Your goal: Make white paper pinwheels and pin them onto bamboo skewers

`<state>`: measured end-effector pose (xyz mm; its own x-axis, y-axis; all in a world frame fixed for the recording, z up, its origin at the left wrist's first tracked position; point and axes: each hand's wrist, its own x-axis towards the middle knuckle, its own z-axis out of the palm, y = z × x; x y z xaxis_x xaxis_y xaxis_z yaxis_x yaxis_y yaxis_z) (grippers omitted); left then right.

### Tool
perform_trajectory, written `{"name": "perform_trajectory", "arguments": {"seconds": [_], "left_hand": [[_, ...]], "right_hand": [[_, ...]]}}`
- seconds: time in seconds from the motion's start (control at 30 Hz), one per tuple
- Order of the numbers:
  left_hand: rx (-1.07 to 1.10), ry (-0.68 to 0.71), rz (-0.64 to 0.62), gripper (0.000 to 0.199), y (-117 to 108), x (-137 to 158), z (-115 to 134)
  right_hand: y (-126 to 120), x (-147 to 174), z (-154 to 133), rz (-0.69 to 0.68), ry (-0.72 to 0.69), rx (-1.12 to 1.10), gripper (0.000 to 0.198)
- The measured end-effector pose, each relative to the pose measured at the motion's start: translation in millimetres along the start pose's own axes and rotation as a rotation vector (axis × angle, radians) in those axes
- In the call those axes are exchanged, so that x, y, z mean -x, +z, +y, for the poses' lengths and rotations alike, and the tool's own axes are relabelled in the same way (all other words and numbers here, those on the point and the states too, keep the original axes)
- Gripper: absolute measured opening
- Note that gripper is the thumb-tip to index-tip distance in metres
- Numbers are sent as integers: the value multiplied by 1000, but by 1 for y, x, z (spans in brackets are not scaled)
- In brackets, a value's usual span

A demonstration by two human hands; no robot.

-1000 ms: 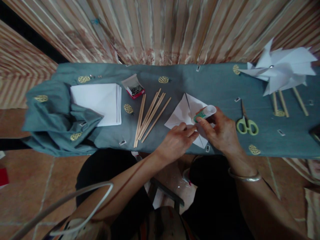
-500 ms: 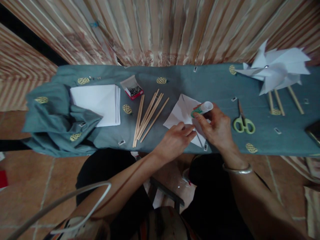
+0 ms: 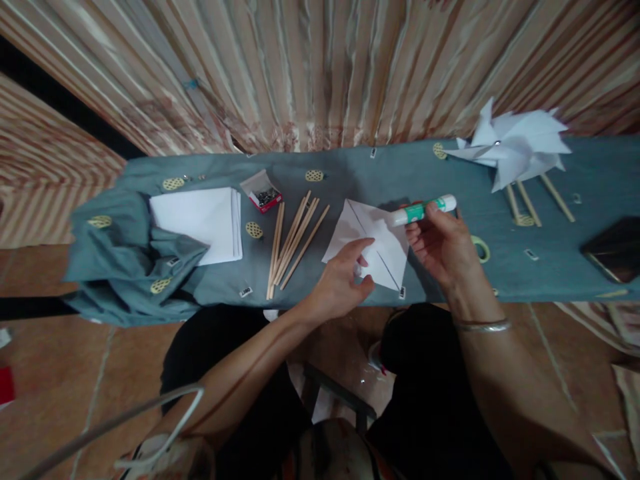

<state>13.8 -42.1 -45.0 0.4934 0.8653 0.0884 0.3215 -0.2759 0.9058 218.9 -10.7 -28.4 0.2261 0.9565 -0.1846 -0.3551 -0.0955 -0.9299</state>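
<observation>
A white square of paper (image 3: 387, 250) with dark diagonal slits lies turned like a diamond on the cloth. My left hand (image 3: 345, 277) is over its left lower part, index finger stretched out and thumb apart. A small whitish spot shows between those fingers; I cannot make out what it is. Just above the paper's right side, my right hand (image 3: 440, 243) grips a green and white glue stick (image 3: 416, 213), held nearly level with one end toward the paper. Partly hidden behind my right hand are scissors with light green handles (image 3: 481, 249).
Left of the paper lie several wooden sticks (image 3: 295, 247), an open box of small metal fasteners (image 3: 263, 193) and a stack of white paper (image 3: 200, 223). White paper pinwheels (image 3: 520, 147) on sticks lie at the back right, a dark phone-like object (image 3: 615, 250) nearer the edge. A curtain (image 3: 320, 73) hangs behind.
The glue stick has swung from tilted over the paper to nearly level, lifted up and right. My left hand's fingers have spread from pressing the paper. The view has shifted slightly right.
</observation>
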Motion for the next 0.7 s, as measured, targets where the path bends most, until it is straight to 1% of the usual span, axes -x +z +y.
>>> {"name": "perform_trajectory", "arguments": {"seconds": [0.07, 0.13, 0.23, 0.37, 0.47, 0.57, 0.7], "left_hand": [[148, -81, 38, 70, -1, -2, -2], [208, -103, 61, 72, -4, -5, -2], [218, -86, 78, 73, -6, -7, -2], [203, -20, 93, 74, -7, -8, -4], [159, 18, 99, 73, -7, -9, -8], [98, 47, 83, 75, -8, -10, -11], [28, 47, 60, 77, -10, -11, -10]], "right_hand": [[4, 5, -2, -47, 34, -42, 19], [9, 10, -3, -95, 80, -77, 21], [17, 19, -2, -155, 157, -94, 27], [24, 28, 4, -184, 223, -54, 30], [26, 31, 7, -198, 222, -18, 33], [26, 32, 10, -200, 190, 15, 34], [25, 31, 12, -209, 139, 107, 34]]}}
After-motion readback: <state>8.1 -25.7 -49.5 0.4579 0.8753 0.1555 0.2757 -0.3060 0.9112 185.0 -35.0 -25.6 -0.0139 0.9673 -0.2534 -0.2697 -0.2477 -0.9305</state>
